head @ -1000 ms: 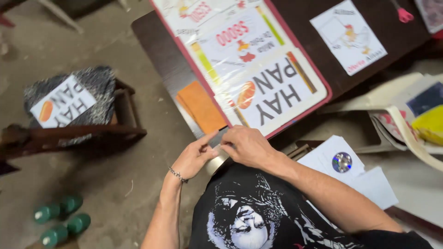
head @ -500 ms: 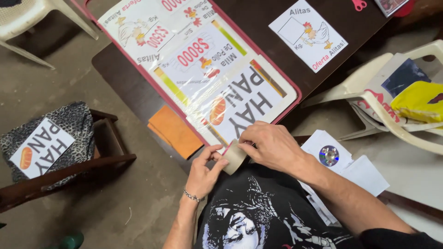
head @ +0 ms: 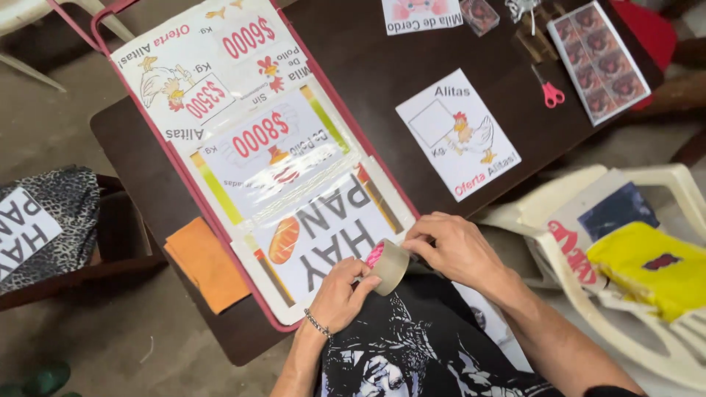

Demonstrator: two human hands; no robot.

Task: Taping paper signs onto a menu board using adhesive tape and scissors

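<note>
Both hands hold a roll of tape (head: 388, 266) at the near edge of the signboard (head: 250, 158): left hand (head: 340, 295) grips it, right hand (head: 454, 246) pinches its edge. Printed sheets already lie under glossy tape; the lowest sheet's near edge appears unfinished.

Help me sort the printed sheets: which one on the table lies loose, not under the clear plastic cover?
The white chicken sheet, lying alone on the dark table right of the red-edged board; the board's sheets sit under glossy plastic.
</note>
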